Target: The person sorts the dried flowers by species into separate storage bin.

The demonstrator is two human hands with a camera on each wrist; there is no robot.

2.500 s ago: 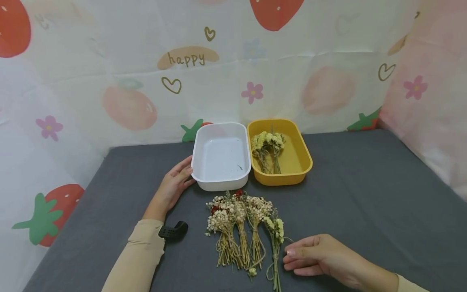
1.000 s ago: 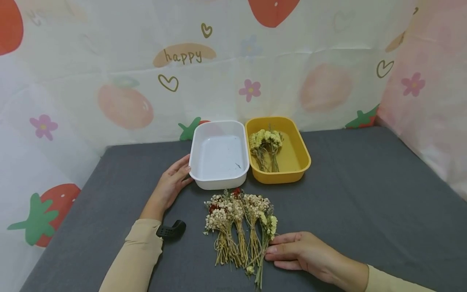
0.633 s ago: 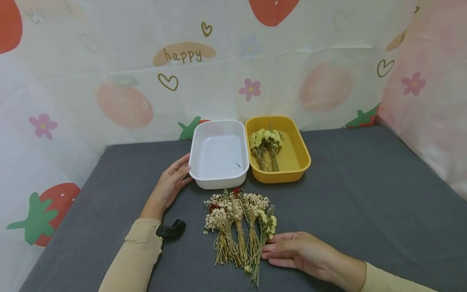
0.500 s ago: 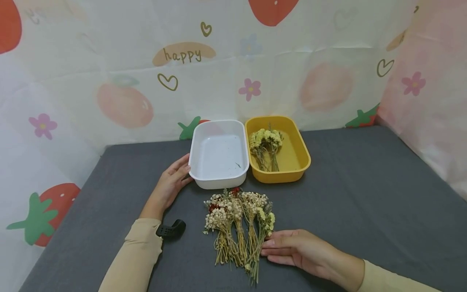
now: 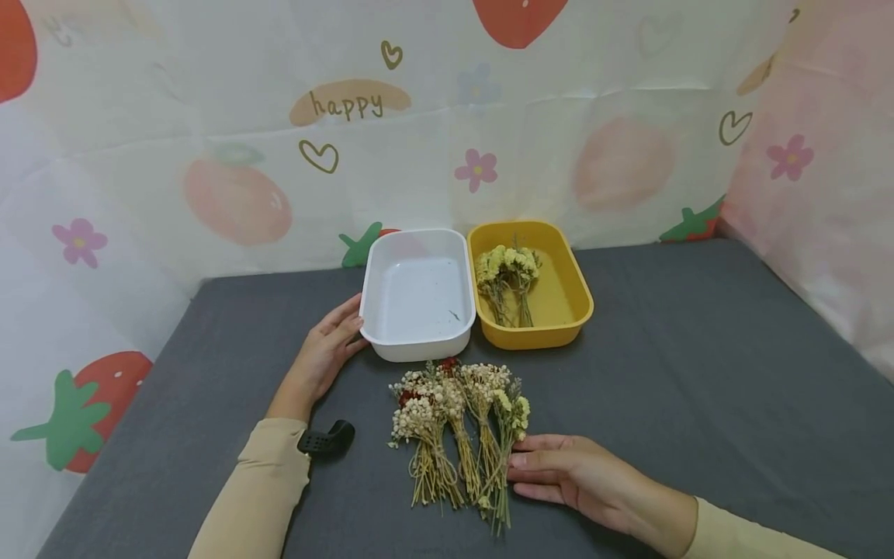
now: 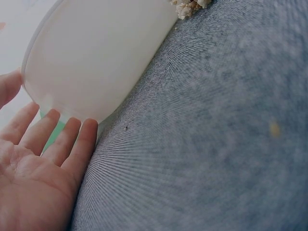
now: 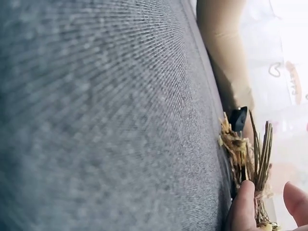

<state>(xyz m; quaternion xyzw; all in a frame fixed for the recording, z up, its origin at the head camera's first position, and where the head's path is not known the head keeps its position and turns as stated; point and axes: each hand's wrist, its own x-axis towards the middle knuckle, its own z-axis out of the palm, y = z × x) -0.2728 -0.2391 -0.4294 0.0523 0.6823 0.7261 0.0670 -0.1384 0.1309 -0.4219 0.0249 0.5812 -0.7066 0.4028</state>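
My left hand (image 5: 328, 349) rests against the left side of a white plastic tray (image 5: 419, 351); in the left wrist view its fingers (image 6: 60, 127) lie fairly straight along the wall, the thumb near the rim. My right hand (image 5: 580, 473) has its thumb and fingers about the stems of a tied bunch of yellow dried flowers (image 5: 515, 411). The right wrist view shows those stems (image 7: 262, 149) between thumb and finger, standing off the cloth; the contact is partly hidden. Left of it lie several tied bunches of white dried flowers (image 5: 419, 419), some red among them.
A yellow tray (image 5: 566, 299) stands against the white one's right side, with bunches of yellow dried flowers (image 5: 520, 272) in its left part. A bit of dark debris lies in the white tray. Grey cloth (image 5: 698, 373) covers the table; a printed curtain (image 5: 419, 155) hangs behind.
My right hand first moved left to the yellow bunch and shifted it toward the white ones. Since half a second ago the bunch has turned and moved slightly right with the hand. The left hand stays.
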